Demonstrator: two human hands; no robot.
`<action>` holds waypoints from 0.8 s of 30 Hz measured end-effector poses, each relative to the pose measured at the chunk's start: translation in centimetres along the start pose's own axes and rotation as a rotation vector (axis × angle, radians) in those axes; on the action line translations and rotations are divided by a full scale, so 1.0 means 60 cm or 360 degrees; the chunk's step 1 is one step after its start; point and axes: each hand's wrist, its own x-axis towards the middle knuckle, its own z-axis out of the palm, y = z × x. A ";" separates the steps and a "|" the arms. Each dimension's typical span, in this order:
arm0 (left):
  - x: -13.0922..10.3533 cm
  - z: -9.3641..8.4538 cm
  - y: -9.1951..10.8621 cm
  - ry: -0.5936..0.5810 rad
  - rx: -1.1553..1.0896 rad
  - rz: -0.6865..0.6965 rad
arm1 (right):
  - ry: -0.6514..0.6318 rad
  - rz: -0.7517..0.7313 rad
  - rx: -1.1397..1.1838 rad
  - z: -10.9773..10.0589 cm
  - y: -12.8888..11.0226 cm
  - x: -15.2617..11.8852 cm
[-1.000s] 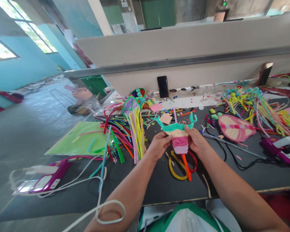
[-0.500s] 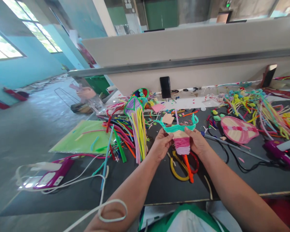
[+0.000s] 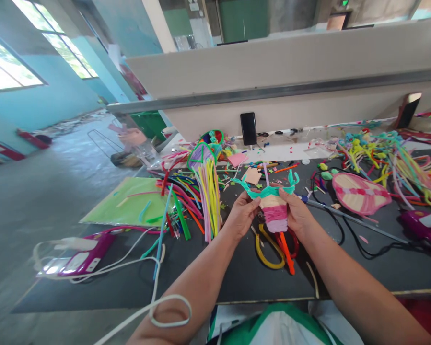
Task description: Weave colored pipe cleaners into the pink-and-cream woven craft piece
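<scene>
Between my two hands I hold a pipe-cleaner craft piece (image 3: 275, 212), banded in teal, cream, pink and lilac. Teal ends stick out on both sides of its top, a lilac stem rises from it, and an orange stem hangs below. My left hand (image 3: 244, 213) pinches its left edge, thumb in front. On the right edge, my right hand (image 3: 295, 211) grips it near the teal band, also with the thumb in front. Beneath, on the dark table mat (image 3: 237, 278), lies a yellow loop (image 3: 269, 258), with a red loop partly hidden behind the orange stem.
Left lie bundled pipe cleaners (image 3: 208, 199), a green sheet (image 3: 129, 199) and a purple device (image 3: 89, 254) with a white cable. A phone (image 3: 249, 128) leans on the partition. To the right are a pink oval craft piece (image 3: 361, 194), a glue gun (image 3: 425, 227) and tangled pipe cleaners.
The view has shifted slightly, so the scene sits a little to the right. Both hands keep their hold, and the teal band now looks more bowed.
</scene>
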 end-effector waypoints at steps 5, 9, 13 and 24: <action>-0.003 0.004 0.005 -0.0037 0.0002 0.0010 | 0.0019 -0.0069 -0.0038 0.005 -0.006 -0.004; 0.000 0.000 0.010 0.0063 -0.0073 0.0063 | 0.0043 -0.0141 -0.0077 0.004 -0.008 -0.003; 0.005 -0.008 0.010 0.0134 -0.0107 0.0044 | 0.0045 -0.0179 -0.0088 0.004 -0.006 -0.004; 0.004 -0.008 0.009 0.0219 -0.0151 0.0011 | 0.0054 -0.0231 -0.0041 0.020 -0.003 -0.010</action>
